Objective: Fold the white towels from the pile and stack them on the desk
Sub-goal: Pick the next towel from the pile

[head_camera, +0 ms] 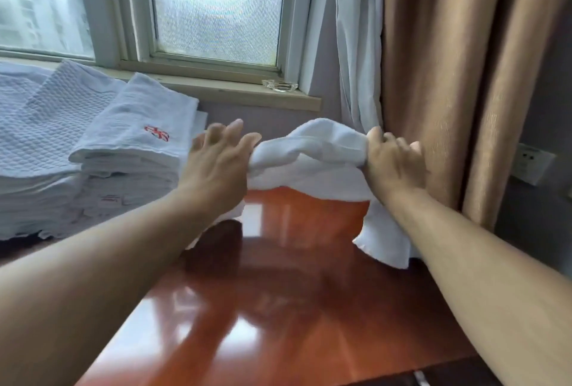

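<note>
Both of our hands are busy above the desk (294, 308): our right hand (393, 162) is clenched on a bunched white towel (309, 156), while our left hand (216, 166) pinches its other end, fingers spread. Left of the desk, folded stacks (93, 153) suggest much is done. One carries a red emblem (157, 133), possibly a flag; no writing is legible.

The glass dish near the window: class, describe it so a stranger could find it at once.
Start at the window and drop to its wooden sill. At the sill's right end, just left of the white sheer curtain, sits a small glass dish. It is the only clear, shiny object there; everything else nearby is cloth or wood.
</note>
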`<action>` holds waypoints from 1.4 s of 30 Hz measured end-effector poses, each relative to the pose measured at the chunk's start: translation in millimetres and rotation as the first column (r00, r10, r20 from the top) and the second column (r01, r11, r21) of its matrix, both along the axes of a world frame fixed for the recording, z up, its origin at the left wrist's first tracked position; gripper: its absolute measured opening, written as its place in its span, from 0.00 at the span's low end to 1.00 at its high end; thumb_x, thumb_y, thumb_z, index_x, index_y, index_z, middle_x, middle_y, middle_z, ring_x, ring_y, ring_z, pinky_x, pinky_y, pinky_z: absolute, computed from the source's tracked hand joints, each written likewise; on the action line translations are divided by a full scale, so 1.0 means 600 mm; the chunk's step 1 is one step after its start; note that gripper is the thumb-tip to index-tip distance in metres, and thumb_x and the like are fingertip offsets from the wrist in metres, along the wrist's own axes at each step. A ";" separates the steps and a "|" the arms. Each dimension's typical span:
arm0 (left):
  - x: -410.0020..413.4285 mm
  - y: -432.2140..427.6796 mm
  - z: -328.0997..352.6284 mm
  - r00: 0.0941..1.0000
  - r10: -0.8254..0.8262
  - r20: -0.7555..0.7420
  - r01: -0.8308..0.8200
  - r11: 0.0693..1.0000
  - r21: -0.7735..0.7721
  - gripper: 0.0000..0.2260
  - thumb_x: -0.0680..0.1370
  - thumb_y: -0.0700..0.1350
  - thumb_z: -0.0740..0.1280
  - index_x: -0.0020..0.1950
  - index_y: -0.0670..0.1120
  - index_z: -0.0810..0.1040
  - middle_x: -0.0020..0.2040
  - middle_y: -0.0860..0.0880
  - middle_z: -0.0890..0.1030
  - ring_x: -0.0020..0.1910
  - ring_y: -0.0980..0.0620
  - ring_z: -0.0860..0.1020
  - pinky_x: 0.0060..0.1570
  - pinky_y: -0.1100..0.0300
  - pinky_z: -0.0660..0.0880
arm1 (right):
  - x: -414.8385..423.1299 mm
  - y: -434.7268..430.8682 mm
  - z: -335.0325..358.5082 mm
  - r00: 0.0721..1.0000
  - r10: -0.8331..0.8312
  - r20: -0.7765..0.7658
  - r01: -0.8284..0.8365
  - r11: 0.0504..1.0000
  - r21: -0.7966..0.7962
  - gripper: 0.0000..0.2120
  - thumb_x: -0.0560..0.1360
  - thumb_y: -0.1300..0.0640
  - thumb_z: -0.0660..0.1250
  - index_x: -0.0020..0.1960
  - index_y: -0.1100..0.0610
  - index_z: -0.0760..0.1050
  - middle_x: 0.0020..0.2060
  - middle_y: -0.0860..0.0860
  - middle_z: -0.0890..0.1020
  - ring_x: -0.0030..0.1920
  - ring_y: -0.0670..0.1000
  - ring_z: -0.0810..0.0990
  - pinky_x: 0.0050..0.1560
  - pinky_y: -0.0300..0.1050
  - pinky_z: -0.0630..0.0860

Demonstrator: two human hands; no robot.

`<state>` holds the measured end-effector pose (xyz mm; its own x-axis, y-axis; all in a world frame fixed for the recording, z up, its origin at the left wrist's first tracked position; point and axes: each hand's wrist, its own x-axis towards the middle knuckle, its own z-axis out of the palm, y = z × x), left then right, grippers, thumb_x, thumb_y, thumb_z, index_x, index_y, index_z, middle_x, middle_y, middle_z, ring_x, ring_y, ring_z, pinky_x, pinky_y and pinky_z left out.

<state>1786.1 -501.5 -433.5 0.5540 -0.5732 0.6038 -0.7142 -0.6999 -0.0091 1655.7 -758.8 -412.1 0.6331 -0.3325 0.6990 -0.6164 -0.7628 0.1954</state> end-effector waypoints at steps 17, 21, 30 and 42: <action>-0.093 0.101 -0.132 0.726 -0.226 -0.649 0.565 0.734 0.377 0.15 0.80 0.46 0.65 0.66 0.55 0.76 0.64 0.55 0.79 0.64 0.52 0.76 0.65 0.55 0.73 | -0.007 0.125 -0.061 0.747 0.570 -0.342 0.021 0.494 0.869 0.31 0.72 0.25 0.56 0.44 0.47 0.87 0.39 0.45 0.86 0.46 0.46 0.82 0.58 0.49 0.74; -0.096 0.132 -0.130 0.787 -0.320 -0.527 0.504 0.827 0.251 0.19 0.71 0.38 0.63 0.56 0.59 0.73 0.61 0.64 0.73 0.65 0.56 0.72 0.62 0.59 0.70 | 0.032 0.189 -0.120 0.645 0.598 -0.476 -0.069 0.666 0.743 0.17 0.81 0.42 0.58 0.54 0.48 0.82 0.53 0.44 0.81 0.52 0.50 0.79 0.50 0.48 0.74; -0.115 0.212 -0.104 0.909 -0.084 -0.408 0.255 0.886 0.386 0.15 0.73 0.50 0.65 0.59 0.58 0.73 0.53 0.57 0.76 0.50 0.51 0.79 0.46 0.53 0.76 | 0.082 0.235 -0.113 0.629 0.431 -0.647 -0.007 0.836 0.549 0.13 0.83 0.49 0.54 0.55 0.46 0.77 0.64 0.42 0.77 0.60 0.48 0.72 0.68 0.54 0.64; -0.034 0.222 -0.124 0.735 0.334 -0.590 -0.148 0.929 0.340 0.12 0.80 0.51 0.64 0.41 0.46 0.75 0.44 0.47 0.80 0.43 0.48 0.76 0.39 0.57 0.70 | 0.086 0.262 -0.187 0.602 0.736 -0.308 -0.214 0.520 0.827 0.21 0.82 0.39 0.55 0.74 0.41 0.66 0.72 0.42 0.71 0.70 0.50 0.69 0.69 0.50 0.65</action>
<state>1765.6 -368.2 -507.7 0.8916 -0.4456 -0.0801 -0.4273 -0.8867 0.1768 1707.4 -601.7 -524.2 0.9900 -0.0090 -0.1409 -0.0581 -0.9354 -0.3487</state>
